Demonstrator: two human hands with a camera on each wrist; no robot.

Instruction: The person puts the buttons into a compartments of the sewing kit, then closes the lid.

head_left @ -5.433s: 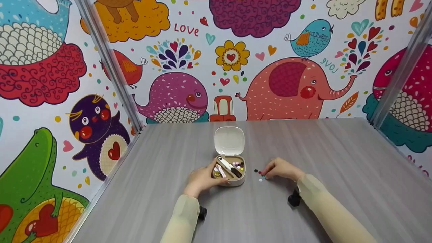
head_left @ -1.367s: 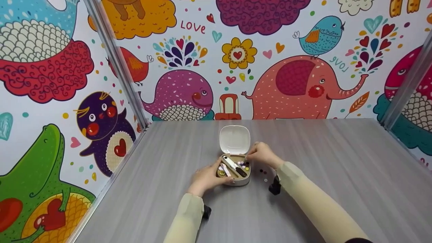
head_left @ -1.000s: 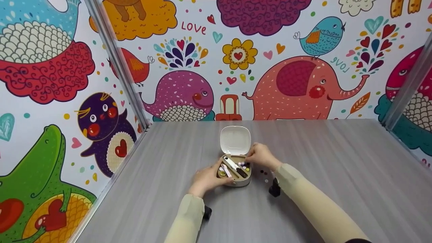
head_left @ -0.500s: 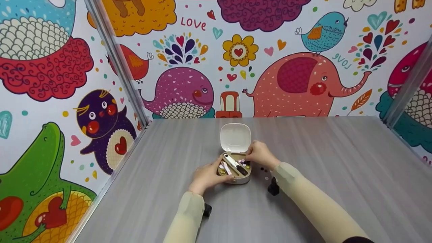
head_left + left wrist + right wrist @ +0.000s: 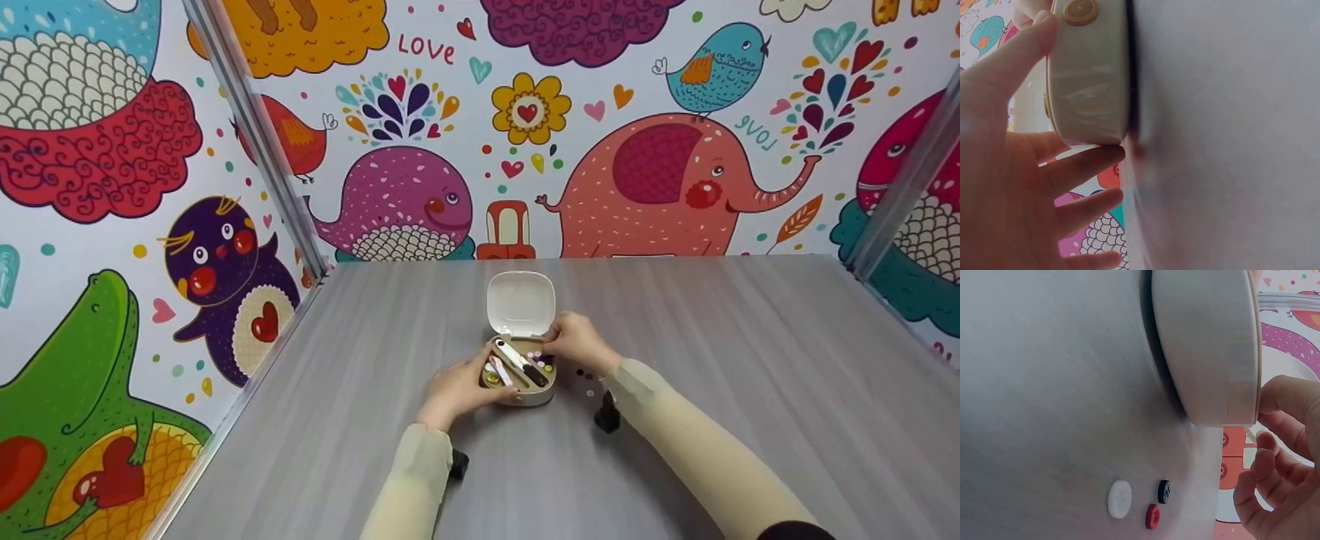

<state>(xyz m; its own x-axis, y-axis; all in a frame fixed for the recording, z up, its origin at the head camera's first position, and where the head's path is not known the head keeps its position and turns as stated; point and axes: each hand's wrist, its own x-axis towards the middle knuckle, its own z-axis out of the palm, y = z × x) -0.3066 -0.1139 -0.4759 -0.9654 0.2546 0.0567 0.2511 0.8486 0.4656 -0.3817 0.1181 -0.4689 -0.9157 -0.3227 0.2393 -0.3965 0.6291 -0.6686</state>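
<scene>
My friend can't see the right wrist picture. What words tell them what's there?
A right hand with bent fingers is at the rim of a white box; anything it may hold is hidden. Near the box, a white button, a black button and a red button lie on a gray table.

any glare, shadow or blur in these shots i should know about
Right wrist: loose buttons fairly clear, dark band along the bottom of the box, possibly shadow; left wrist: pale streaky reflections on the box's side, tabletop hazy; head: fairly even light, loose buttons too small for fine detail.
</scene>
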